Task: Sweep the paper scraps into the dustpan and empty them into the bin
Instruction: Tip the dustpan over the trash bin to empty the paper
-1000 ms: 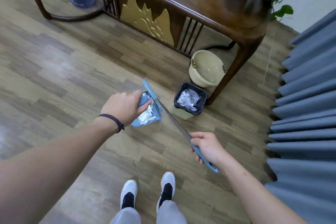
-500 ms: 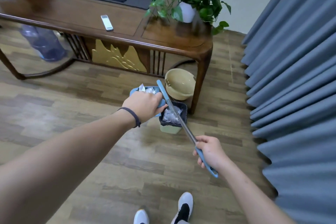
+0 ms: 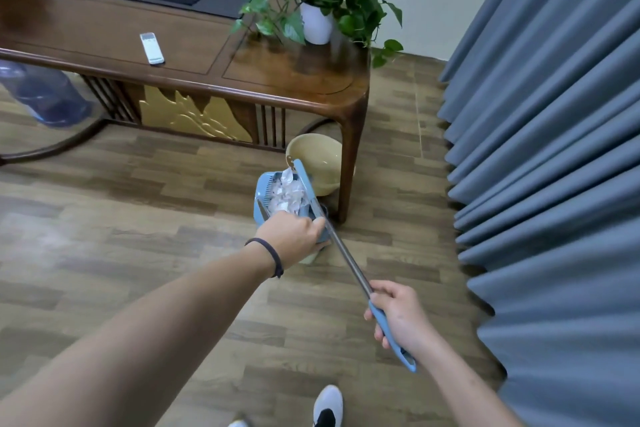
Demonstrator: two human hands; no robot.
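My left hand (image 3: 294, 236) grips the near end of a blue dustpan (image 3: 265, 189), which is raised and tilted with white crumpled paper scraps (image 3: 289, 196) piled in it. The dustpan sits over the small bin (image 3: 317, 255), which is almost wholly hidden beneath my hand; only a pale green corner shows. My right hand (image 3: 398, 317) holds the blue grip of a long-handled broom (image 3: 341, 248). Its metal shaft slants up to the left, and the blue head lies along the dustpan's right side.
A dark wooden table (image 3: 294, 94) stands behind, one leg just right of the dustpan. A cream bowl-shaped basin (image 3: 320, 161) sits under it. A potted plant (image 3: 317, 22) and remote (image 3: 151, 48) are on top. Grey curtains (image 3: 554, 184) fill the right. A water jug (image 3: 41, 97) stands left.
My left hand has carried the dustpan from the floor beside the bin to above it, covering the bin. My right hand with the broom followed. The view has tilted up.
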